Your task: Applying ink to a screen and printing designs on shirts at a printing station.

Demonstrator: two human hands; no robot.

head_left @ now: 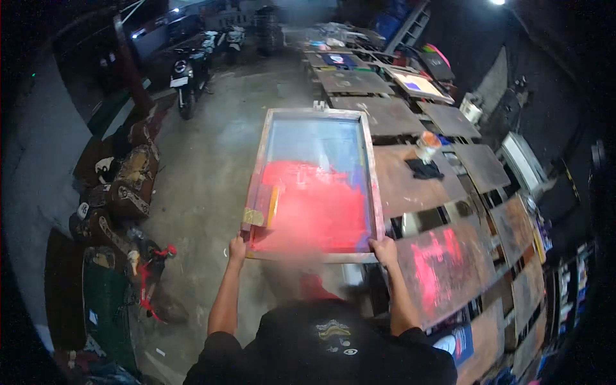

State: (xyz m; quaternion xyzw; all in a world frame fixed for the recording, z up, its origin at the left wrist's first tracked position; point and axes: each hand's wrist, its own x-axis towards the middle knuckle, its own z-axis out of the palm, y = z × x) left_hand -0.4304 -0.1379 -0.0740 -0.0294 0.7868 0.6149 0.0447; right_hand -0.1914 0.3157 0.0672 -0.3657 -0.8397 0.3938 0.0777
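Note:
Both my hands hold a screen-printing frame (370, 167) out in front of me, by its two near corners. My left hand (237, 248) is closed around the near left corner, my right hand (385, 251) around the near right one. Pinkish-red ink (314, 202) covers the nearer part of the mesh, while the far part looks pale blue-grey. Along the inner left side lies what looks like a squeegee (262, 205), brown with a yellow edge. A blurred patch hides part of the frame's near edge.
Rows of flat brown boards (410, 167) run along my right; the nearest large board (443, 269) carries pinkish-red smears. A white bucket (428, 151) stands beside a black cloth (424, 169). On the left are a patterned sofa (131, 183), a small red bike (151, 276) and a parked motorcycle (183, 80).

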